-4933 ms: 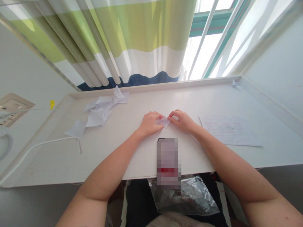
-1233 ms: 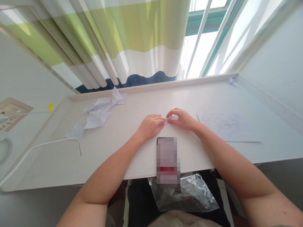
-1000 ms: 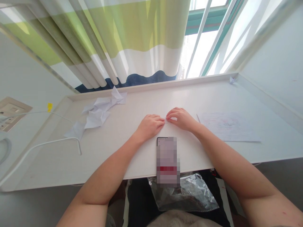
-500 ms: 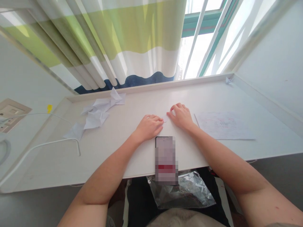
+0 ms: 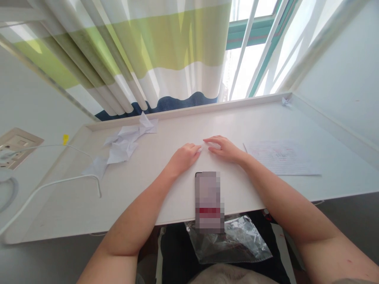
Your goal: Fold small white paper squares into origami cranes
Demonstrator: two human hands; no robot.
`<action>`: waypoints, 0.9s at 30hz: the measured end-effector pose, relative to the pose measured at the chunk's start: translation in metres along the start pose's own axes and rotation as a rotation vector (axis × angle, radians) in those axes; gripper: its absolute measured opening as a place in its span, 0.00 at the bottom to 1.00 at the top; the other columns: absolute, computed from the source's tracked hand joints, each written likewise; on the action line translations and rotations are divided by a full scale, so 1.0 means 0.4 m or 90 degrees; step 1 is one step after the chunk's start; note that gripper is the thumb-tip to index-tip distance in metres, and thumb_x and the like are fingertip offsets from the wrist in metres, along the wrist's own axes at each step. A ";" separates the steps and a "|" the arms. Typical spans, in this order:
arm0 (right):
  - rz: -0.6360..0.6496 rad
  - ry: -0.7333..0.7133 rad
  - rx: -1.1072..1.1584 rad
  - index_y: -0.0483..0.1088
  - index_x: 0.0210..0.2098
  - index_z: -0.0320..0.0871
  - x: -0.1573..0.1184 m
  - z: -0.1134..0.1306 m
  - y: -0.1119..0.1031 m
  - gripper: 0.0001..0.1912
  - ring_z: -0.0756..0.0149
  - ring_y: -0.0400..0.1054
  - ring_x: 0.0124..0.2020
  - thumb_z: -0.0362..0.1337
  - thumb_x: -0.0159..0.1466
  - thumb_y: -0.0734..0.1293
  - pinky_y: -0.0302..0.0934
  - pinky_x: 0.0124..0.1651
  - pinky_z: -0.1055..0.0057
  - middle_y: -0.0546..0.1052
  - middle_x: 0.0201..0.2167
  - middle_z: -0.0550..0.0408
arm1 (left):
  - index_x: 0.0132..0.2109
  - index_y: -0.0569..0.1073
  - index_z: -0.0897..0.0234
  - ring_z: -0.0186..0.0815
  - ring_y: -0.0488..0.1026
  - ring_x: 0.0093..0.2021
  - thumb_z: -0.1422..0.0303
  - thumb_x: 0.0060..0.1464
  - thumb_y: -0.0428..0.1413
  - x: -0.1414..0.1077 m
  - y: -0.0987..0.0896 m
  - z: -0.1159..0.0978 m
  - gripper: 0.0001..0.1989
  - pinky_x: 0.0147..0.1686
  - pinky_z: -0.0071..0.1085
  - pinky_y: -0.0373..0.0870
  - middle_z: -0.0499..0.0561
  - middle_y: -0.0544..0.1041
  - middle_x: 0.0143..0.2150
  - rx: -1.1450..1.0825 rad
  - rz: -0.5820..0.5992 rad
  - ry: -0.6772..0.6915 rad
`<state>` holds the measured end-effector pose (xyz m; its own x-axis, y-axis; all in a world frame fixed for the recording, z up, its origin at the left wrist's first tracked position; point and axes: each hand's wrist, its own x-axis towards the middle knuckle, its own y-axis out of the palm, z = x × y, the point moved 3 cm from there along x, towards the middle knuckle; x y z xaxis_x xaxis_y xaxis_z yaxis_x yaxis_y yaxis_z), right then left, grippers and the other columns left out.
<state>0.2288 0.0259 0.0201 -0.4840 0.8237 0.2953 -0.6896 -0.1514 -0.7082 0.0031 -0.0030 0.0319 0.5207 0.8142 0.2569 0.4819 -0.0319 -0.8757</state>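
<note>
Both of my hands are over the middle of the white desk (image 5: 177, 205). My left hand (image 5: 185, 157) has its fingers closed on a small piece of white paper (image 5: 203, 146), mostly hidden and hard to tell from the desk. Just to its right is my right hand (image 5: 225, 149), its fingers stretched toward the paper and its thumb apart from them. Whether the right fingertips touch the paper I cannot tell. Below the hands, a phone (image 5: 209, 197) with a blurred screen lies over the desk's front edge.
Several folded white papers (image 5: 122, 150) lie at the left. A lined, written sheet (image 5: 284, 157) is on the right, and a small folded paper (image 5: 286, 102) sits in the far corner. A white cable (image 5: 59, 181) crosses the left side. A clear plastic bag (image 5: 245, 240) rests on the lap.
My right hand has moved slightly left, its fingers now straighter and closer to my left hand. The left fingers have curled in more around the paper. The view has shifted a little.
</note>
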 end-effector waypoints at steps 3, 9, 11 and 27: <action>-0.031 0.011 0.056 0.77 0.63 0.51 0.000 0.012 0.000 0.24 0.50 0.76 0.63 0.38 0.69 0.70 0.65 0.70 0.44 0.82 0.61 0.47 | 0.58 0.81 0.62 0.41 0.83 0.47 0.69 0.70 0.55 0.001 -0.007 0.008 0.15 0.54 0.40 0.80 0.56 0.87 0.49 -0.129 -0.078 -0.077; -0.100 0.063 0.218 0.73 0.65 0.50 0.009 0.020 0.021 0.27 0.55 0.80 0.52 0.47 0.68 0.72 0.73 0.60 0.51 0.85 0.50 0.48 | 0.53 0.78 0.64 0.33 0.78 0.29 0.65 0.63 0.60 0.000 0.008 0.013 0.13 0.34 0.31 0.76 0.50 0.86 0.36 -0.415 -0.114 -0.239; -0.096 0.081 0.202 0.76 0.60 0.48 0.013 0.018 0.031 0.22 0.58 0.80 0.43 0.43 0.66 0.73 0.73 0.55 0.54 0.85 0.41 0.52 | 0.52 0.77 0.61 0.31 0.75 0.27 0.65 0.62 0.62 0.000 0.015 0.003 0.13 0.33 0.30 0.74 0.47 0.85 0.34 -0.379 -0.074 -0.225; 0.033 -0.091 0.014 0.81 0.44 0.50 0.000 0.067 0.027 0.10 0.55 0.78 0.49 0.33 0.68 0.68 0.70 0.59 0.53 0.86 0.45 0.52 | 0.49 0.86 0.57 0.50 0.74 0.58 0.66 0.71 0.54 -0.005 -0.006 -0.031 0.14 0.57 0.49 0.72 0.56 0.84 0.54 0.085 0.020 0.021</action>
<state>0.2069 0.0095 0.0295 -0.5893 0.7291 0.3480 -0.6727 -0.2044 -0.7111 0.0096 -0.0117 0.0385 0.5578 0.7948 0.2393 0.3681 0.0215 -0.9296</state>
